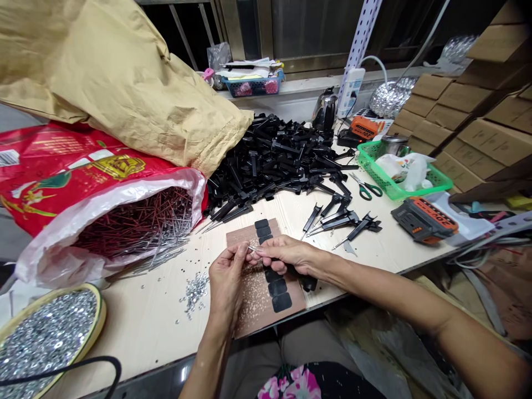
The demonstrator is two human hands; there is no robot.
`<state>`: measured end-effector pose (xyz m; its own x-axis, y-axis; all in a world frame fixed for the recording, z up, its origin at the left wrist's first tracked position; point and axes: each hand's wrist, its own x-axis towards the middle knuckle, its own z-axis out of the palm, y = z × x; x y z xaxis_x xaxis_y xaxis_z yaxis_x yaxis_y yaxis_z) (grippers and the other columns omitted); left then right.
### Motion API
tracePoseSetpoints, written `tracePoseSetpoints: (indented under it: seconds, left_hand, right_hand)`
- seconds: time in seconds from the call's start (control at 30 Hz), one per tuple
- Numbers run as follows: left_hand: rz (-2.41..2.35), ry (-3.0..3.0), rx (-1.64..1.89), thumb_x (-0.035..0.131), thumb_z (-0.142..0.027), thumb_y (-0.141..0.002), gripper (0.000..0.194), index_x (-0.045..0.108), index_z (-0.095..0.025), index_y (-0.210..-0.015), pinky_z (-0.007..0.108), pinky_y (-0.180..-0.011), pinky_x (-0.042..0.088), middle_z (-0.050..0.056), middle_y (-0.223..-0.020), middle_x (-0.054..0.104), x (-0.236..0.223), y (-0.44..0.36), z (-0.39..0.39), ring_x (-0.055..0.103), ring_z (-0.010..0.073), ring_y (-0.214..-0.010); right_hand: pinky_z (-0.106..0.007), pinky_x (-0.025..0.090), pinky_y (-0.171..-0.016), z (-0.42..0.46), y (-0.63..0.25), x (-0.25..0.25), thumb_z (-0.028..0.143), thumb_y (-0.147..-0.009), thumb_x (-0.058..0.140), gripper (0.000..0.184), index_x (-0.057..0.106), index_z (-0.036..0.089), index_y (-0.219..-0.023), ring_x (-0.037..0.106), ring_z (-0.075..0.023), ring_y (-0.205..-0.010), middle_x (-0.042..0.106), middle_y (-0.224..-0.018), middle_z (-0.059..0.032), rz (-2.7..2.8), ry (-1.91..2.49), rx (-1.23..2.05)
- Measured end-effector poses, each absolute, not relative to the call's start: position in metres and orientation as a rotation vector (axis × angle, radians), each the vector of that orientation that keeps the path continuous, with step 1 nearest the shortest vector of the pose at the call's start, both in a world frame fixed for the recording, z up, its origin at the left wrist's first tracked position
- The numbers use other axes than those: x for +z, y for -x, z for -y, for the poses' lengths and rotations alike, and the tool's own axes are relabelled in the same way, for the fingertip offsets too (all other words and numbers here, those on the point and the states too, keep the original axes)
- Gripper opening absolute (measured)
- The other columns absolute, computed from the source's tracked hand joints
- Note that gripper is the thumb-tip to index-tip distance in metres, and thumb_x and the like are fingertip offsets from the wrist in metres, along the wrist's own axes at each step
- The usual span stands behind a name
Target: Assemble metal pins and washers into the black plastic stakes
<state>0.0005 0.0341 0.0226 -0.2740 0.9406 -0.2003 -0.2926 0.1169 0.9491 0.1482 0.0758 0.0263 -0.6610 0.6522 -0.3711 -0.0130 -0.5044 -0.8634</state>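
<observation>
My left hand (228, 277) is closed in a pinch at the tip of a thin metal rod (251, 248); whether a small nut sits between the fingertips is too small to tell. The fingers of my right hand (286, 255) are wrapped round a black plastic part (308, 281), whose lower end shows below the palm. Most of that part is hidden by the hand. Both hands meet above a brown board (253, 296) with black pads (281, 302) down it and pale specks. Loose small metal nuts or washers (195, 291) lie left of my left hand.
Black plastic parts (274, 158) are heaped at the back. A red sack (83, 166) spills metal rods at left, near a bowl of small metal pieces (102, 318). Scissors (366, 188), a green basket (440, 185) and a battery pack (424, 220) lie at right.
</observation>
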Motion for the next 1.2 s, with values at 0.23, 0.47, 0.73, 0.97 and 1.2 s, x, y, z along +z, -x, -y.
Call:
tracePoseSetpoints:
  seconds: [0.23,0.47,0.73,0.97,1.2]
  left_hand:
    - [-1.417,-0.806,1.377,0.064,-0.050,-0.076,0.043,0.070,-0.015,-0.100,0.028,-0.071,0.052,0.004,-0.083,0.064,0.013,0.002,-0.030,0.059,0.0117,-0.067]
    - [-1.914,-1.974,0.960,0.037,-0.042,-0.093,0.049,0.055,-0.014,-0.128,0.054,-0.109,0.030,0.016,-0.135,0.049,-0.011,0.022,-0.028,0.034,0.0321,-0.134]
    - [-1.899,-2.311,0.687,0.033,-0.035,-0.095,0.052,0.038,-0.010,-0.141,0.054,-0.113,0.027,0.016,-0.150,0.033,-0.042,0.028,-0.025,0.013,0.0302,-0.144]
    - [-1.907,-2.273,0.728,0.033,-0.030,-0.096,0.050,0.036,-0.014,-0.142,0.052,-0.113,0.027,0.013,-0.151,0.033,-0.040,0.027,-0.026,0.015,0.0275,-0.144]
    - [-1.881,-2.311,0.769,0.032,-0.027,-0.096,0.047,0.040,-0.012,-0.140,0.051,-0.113,0.027,0.015,-0.148,0.038,-0.041,0.028,-0.026,0.017,0.0259,-0.143]
  right_hand:
    - [-0.021,0.037,-0.064,-0.086,-0.167,0.026,0.033,-0.093,0.053,0.020,0.065,0.018,-0.089,0.053,-0.0109,-0.078,0.058,-0.086,-0.0015,2.144,1.069,0.889]
    - [-0.023,0.029,-0.059,-0.127,-0.187,-0.002,0.021,-0.097,0.044,0.020,0.063,0.018,-0.092,0.044,-0.0120,-0.072,0.054,-0.087,-0.0020,2.617,0.976,0.095]
    - [-0.026,0.036,-0.067,-0.157,-0.192,-0.014,0.017,-0.098,0.039,0.027,0.063,0.014,-0.086,0.044,-0.0144,-0.078,0.055,-0.081,-0.0037,2.681,0.678,-0.027]
    - [-0.027,0.041,-0.068,-0.134,-0.199,-0.008,0.012,-0.099,0.034,0.028,0.061,0.013,-0.093,0.046,-0.0141,-0.079,0.055,-0.084,-0.0036,2.797,0.134,-0.086]
    - [-0.027,0.042,-0.067,-0.133,-0.199,-0.010,0.011,-0.098,0.034,0.027,0.061,0.014,-0.093,0.046,-0.0133,-0.078,0.055,-0.086,-0.0034,2.809,0.004,-0.057]
